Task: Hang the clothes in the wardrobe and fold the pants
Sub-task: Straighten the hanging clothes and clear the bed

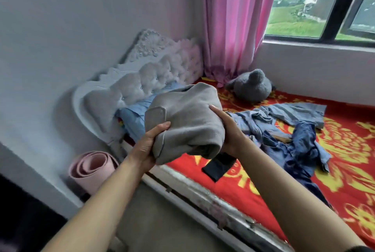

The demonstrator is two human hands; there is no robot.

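A folded grey garment [184, 121] is lifted above the bed's near edge, held between both hands. My left hand [149, 144] grips its lower left corner with the thumb on top. My right hand [228, 130] clasps its right side, fingers wrapped underneath. A dark piece of cloth [219, 165] lies on the bed just below the bundle. On the red and yellow bedspread [345, 150] to the right lie a light denim garment [284, 115] and dark blue jeans [298, 150], both crumpled.
A grey plush toy [251, 86] sits at the bed's far corner below a pink curtain [233, 24]. A white tufted headboard [142, 77] stands on the left, a blue pillow [134, 115] against it. A rolled pink mat [91, 168] leans by the wall.
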